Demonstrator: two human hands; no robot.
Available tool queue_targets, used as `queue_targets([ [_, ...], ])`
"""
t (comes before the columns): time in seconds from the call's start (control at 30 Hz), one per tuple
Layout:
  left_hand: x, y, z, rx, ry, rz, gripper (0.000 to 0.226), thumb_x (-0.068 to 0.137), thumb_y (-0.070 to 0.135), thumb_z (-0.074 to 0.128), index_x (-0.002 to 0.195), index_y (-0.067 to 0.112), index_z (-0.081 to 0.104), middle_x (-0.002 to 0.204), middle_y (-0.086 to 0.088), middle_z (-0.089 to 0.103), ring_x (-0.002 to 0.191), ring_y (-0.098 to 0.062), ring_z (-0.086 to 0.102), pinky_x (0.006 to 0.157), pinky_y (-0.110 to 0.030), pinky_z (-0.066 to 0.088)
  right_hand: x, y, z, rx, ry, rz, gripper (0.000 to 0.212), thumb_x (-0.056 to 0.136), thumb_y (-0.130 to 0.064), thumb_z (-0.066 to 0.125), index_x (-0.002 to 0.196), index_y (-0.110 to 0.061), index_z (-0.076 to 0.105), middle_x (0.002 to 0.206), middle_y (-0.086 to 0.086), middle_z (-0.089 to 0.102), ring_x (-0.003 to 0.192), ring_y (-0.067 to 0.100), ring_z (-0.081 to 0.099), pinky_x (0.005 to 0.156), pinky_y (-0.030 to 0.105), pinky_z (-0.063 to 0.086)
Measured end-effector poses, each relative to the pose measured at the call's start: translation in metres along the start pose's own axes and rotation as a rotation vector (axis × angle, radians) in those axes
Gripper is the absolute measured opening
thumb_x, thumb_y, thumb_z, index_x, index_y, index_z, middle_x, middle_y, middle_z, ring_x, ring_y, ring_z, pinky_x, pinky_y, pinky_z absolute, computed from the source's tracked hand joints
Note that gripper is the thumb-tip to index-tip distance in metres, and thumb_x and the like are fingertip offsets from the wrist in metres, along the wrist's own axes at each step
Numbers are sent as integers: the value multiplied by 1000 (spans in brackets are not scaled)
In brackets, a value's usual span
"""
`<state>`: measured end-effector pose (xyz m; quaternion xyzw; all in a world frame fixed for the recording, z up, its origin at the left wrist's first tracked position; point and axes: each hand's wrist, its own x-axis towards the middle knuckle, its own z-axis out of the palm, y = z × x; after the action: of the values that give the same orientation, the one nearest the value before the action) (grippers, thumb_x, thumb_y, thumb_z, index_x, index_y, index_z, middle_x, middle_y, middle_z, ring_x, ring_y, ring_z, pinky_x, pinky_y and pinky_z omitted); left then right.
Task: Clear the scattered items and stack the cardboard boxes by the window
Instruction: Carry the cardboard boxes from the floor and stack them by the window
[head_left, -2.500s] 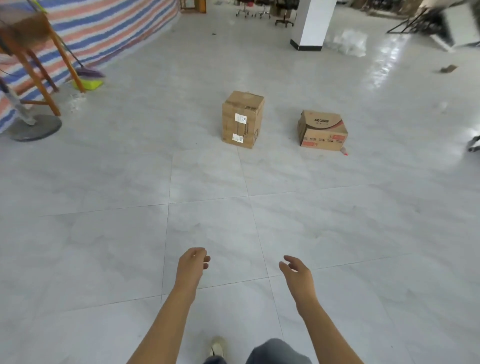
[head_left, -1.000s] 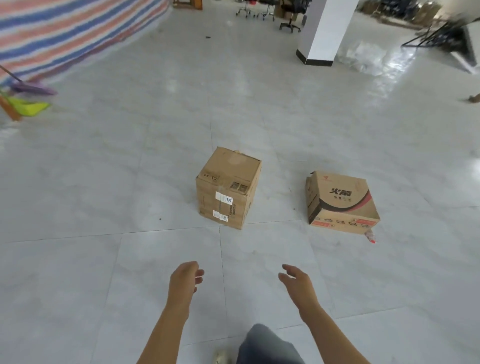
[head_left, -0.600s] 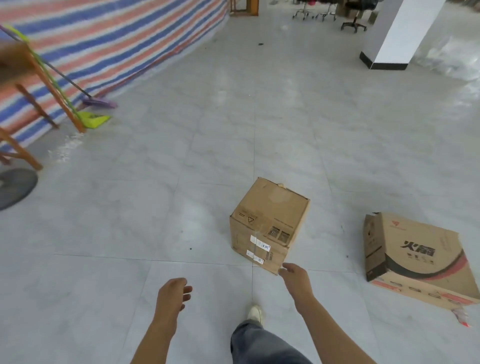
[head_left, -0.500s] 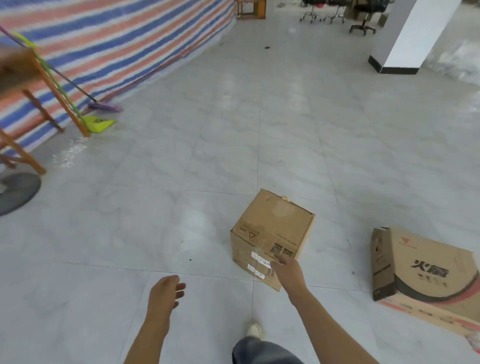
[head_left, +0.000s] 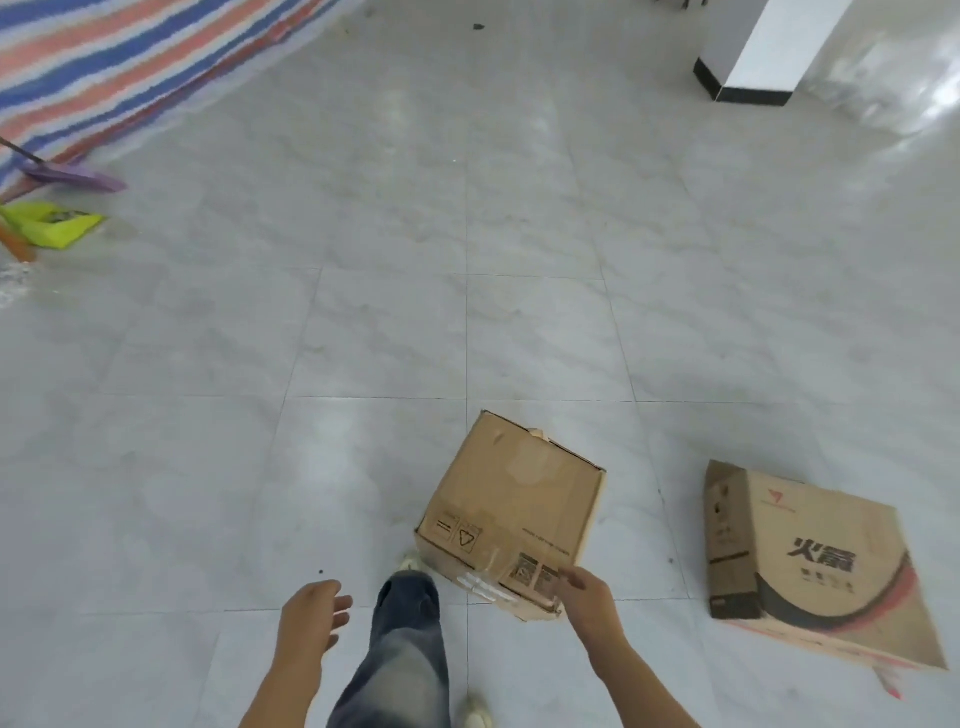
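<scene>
Pale grey tiled floor (head_left: 363, 338) seen throughout. Left hand (head_left: 310, 618) held loose left of plain cardboard box (head_left: 519, 499), fingers relaxed, nothing grasped. Trouser leg (head_left: 405, 639) seen between left hand and box. Near corner of box clasped by right hand (head_left: 589, 597), thumb on top. Printed cardboard box (head_left: 810, 561) laid flat right of it, apart. Far left of box: green dustpan (head_left: 52, 223), purple broom (head_left: 72, 179), striped tarpaulin (head_left: 104, 67). White pillar (head_left: 763, 47) far beyond, right.

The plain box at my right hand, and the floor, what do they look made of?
Plain box: matte brown cardboard, probably corrugated, judging by creased edges, a torn flap and clear tape. Floor: large glossy tiles, likely ceramic or marble-look, with grout lines and glare.
</scene>
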<state>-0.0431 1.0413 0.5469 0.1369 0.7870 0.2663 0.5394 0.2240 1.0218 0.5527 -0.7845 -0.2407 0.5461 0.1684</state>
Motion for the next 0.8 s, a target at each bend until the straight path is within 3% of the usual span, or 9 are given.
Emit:
queue_targets([
  [0.17,48,87,49,112,-145,51,14,96,11,44,104,2,51,98,-16,60,90,-30,54,80,-37,38,37,-45,-9,54,104,70,38,93,-11,46,131,-9,49,104,1,55,90,15,48,82,27,39],
  [0.3,85,140,85,226,-239,72,14,95,9,44,84,9,52,87,-12,59,82,-25,54,77,-35,39,65,-81,-15,74,162,110,41,92,-13,48,133,-10,50,134,6,52,121,22,47,100,35,38],
  [0.47,125,185,139,405,-288,84,24,94,6,41,72,12,47,77,-9,54,68,-19,48,62,-28,37,105,-96,-25,62,195,162,42,92,-13,48,134,-10,48,137,9,49,125,23,45,98,32,37],
  [0.73,173,171,215,646,-292,57,28,90,3,39,64,14,40,72,-9,44,71,-20,39,67,-31,30,189,-77,-57,-20,145,279,43,93,-13,49,135,-8,45,129,14,55,110,24,54,94,33,42],
  [0.8,192,149,232,681,-258,51,27,90,2,38,66,14,38,71,-7,39,67,-18,36,65,-29,27,223,-68,-64,-80,126,278,45,93,-14,48,138,-11,42,127,16,56,114,27,55,93,35,44],
])
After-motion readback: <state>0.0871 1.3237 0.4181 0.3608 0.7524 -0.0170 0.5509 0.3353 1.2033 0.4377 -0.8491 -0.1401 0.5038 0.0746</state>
